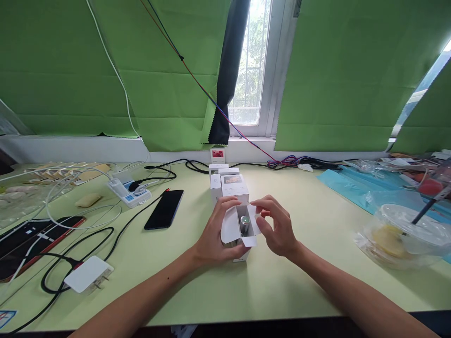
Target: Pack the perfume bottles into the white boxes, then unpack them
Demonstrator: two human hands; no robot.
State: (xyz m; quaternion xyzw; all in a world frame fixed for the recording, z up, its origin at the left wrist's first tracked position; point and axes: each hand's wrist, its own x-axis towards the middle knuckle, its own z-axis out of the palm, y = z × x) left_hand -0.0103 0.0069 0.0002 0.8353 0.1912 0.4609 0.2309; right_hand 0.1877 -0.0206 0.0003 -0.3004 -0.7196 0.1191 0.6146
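Note:
In front of me stands a small white carton (230, 226) with its top flaps spread apart. Inside it, upright, is a silvery cylindrical item with a greenish round end (244, 222); its lower part is hidden. My left hand (214, 237) wraps round the carton's left side, thumb across the near face. At the carton's right edge, my right hand (276, 225) has its thumb and index finger closed around a side flap (254, 219). Just beyond the hands, several closed white boxes (235, 186) with small printed pictures stand in a group.
Left of the boxes lie a black phone (164, 210), a power strip (129, 191), a white charger (89, 274) and looping cables. A lidded plastic cup (405, 230) in a clear bag lies at right, near blue sheeting (352, 190). Green curtains (169, 94) hang behind.

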